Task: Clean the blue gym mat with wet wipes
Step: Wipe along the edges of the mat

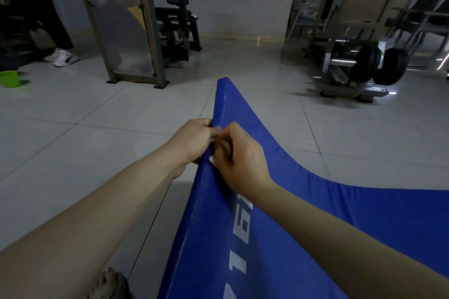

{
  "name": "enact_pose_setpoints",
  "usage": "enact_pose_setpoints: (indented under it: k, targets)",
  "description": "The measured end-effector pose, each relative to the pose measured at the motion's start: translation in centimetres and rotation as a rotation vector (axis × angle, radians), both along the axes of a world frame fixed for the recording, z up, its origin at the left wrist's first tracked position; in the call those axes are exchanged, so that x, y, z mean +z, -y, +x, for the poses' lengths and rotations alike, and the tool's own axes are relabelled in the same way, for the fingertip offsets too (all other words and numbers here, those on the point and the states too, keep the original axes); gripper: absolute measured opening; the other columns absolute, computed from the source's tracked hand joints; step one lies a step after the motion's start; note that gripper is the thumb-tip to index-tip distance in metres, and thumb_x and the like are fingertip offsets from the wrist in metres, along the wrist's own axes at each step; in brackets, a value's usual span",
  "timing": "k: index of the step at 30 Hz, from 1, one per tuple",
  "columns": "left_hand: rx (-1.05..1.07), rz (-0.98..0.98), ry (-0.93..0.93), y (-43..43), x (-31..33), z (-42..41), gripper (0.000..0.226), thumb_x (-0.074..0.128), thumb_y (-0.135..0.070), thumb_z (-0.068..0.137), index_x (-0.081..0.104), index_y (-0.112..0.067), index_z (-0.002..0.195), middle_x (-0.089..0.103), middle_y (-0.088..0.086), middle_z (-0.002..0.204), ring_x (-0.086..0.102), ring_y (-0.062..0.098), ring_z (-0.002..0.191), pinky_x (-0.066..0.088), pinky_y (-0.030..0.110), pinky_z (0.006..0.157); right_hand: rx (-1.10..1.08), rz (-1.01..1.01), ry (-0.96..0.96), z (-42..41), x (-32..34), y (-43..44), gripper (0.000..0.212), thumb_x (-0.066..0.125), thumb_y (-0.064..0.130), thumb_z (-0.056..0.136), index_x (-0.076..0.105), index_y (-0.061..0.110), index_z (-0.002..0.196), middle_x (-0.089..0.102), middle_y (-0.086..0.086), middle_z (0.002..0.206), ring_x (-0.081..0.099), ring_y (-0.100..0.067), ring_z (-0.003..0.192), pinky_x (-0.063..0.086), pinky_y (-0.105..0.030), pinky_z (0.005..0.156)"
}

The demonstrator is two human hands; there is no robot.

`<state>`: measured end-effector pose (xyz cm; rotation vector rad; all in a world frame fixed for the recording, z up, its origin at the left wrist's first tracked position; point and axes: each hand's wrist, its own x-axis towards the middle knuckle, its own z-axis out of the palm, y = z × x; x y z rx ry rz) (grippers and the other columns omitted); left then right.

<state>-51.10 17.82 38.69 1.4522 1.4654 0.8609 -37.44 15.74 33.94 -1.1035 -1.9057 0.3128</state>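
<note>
The blue gym mat (pixel 303 221), with white printed characters and a white seam, is lifted along its left edge, its far corner pointing up and away from me. My left hand (pixel 194 141) grips that raised edge from the left side. My right hand (pixel 239 160) grips the same edge from the top, fingers curled over it, right against the left hand. A small whitish bit shows between the two hands; I cannot tell whether it is a wet wipe.
Grey tiled floor (pixel 97 141) lies all around. A metal frame (pixel 136 75) and a black exercise machine (pixel 177 19) stand ahead. A barbell rack with weight plates (pixel 364 65) is at the right. A green tub (pixel 9 79) and a person's legs (pixel 60 39) are far left. My foot (pixel 109 284) shows below.
</note>
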Motion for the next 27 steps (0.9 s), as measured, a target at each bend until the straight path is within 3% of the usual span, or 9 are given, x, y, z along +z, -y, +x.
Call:
enact_pose_setpoints:
  k: [2, 5, 10, 14, 18, 21, 25, 27]
  targets:
    - [0.029, -0.015, 0.018, -0.5, 0.0, -0.8, 0.029, 0.046, -0.026, 0.104, 0.067, -0.015, 0.088, 0.071, 0.002, 0.079, 0.067, 0.020, 0.074, 0.052, 0.031, 0.062, -0.090, 0.030, -0.016, -0.9, 0.2, -3.4, 0.008, 0.056, 0.020, 0.097, 0.049, 0.021, 0.093, 0.059, 0.008, 0.082, 0.055, -0.007, 0.067, 0.048, -0.031, 0.060]
    - [0.083, -0.062, 0.094, -0.8, 0.0, -1.3, 0.033, 0.046, -0.035, 0.106, 0.073, -0.016, 0.103, 0.076, 0.003, 0.093, 0.073, 0.021, 0.078, 0.055, 0.031, 0.061, -0.152, 0.017, -0.071, -2.2, 0.1, -8.3, 0.006, 0.053, 0.024, 0.097, 0.051, 0.021, 0.092, 0.061, 0.009, 0.079, 0.058, -0.007, 0.068, 0.049, -0.030, 0.058]
    - [-0.021, -0.115, 0.071, -0.1, -0.9, -0.2, 0.019, 0.069, -0.029, 0.092, 0.063, -0.023, 0.108, 0.075, -0.001, 0.092, 0.074, 0.008, 0.069, 0.055, 0.022, 0.048, -0.291, -0.310, -0.052, 0.6, 0.3, -14.6, 0.006, 0.058, 0.021, 0.098, 0.059, 0.015, 0.098, 0.061, 0.003, 0.081, 0.062, -0.018, 0.077, 0.052, -0.034, 0.068]
    - [0.004, -0.130, 0.012, -0.3, -1.2, -0.6, 0.027, 0.076, -0.014, 0.086, 0.060, -0.025, 0.104, 0.075, 0.002, 0.094, 0.075, 0.012, 0.070, 0.056, 0.023, 0.051, -0.141, -0.344, -0.071, 0.6, -0.8, -10.9, 0.009, 0.066, 0.018, 0.096, 0.064, 0.012, 0.100, 0.064, 0.005, 0.082, 0.064, -0.013, 0.078, 0.054, -0.031, 0.073]
    - [0.002, -0.140, 0.016, -0.2, -0.8, -1.1, 0.029, 0.073, -0.005, 0.085, 0.068, -0.023, 0.107, 0.076, 0.001, 0.092, 0.074, 0.017, 0.075, 0.056, 0.027, 0.051, 0.104, -0.410, -0.192, 1.8, -2.8, -1.4, 0.010, 0.066, 0.022, 0.092, 0.058, 0.019, 0.088, 0.062, 0.004, 0.071, 0.061, -0.012, 0.062, 0.056, -0.037, 0.057]
    - [-0.006, -0.145, 0.020, -0.1, -0.7, -1.1, 0.027, 0.070, -0.004, 0.087, 0.067, -0.026, 0.102, 0.077, -0.002, 0.087, 0.074, 0.016, 0.072, 0.057, 0.028, 0.052, 0.227, -0.387, -0.119, 2.2, -4.2, 3.9, 0.008, 0.060, 0.029, 0.090, 0.055, 0.025, 0.085, 0.061, 0.003, 0.069, 0.056, -0.015, 0.054, 0.053, -0.041, 0.052]
    - [-0.055, -0.124, 0.040, 0.1, -0.3, -1.0, 0.028, 0.068, -0.005, 0.088, 0.067, -0.030, 0.100, 0.077, -0.008, 0.080, 0.074, 0.012, 0.068, 0.055, 0.024, 0.049, 0.064, -0.262, -0.152, 2.2, -3.6, 1.7, 0.016, 0.065, 0.019, 0.089, 0.051, 0.025, 0.082, 0.059, 0.002, 0.068, 0.054, -0.010, 0.054, 0.047, -0.029, 0.048]
    - [-0.069, -0.115, 0.058, 0.0, -0.1, -1.0, 0.029, 0.067, -0.006, 0.090, 0.065, -0.033, 0.100, 0.076, -0.009, 0.079, 0.074, 0.011, 0.068, 0.055, 0.022, 0.048, -0.057, -0.247, -0.209, 2.0, -3.2, -1.9, 0.020, 0.064, 0.018, 0.088, 0.047, 0.024, 0.080, 0.056, 0.004, 0.065, 0.049, -0.006, 0.053, 0.045, -0.031, 0.050]
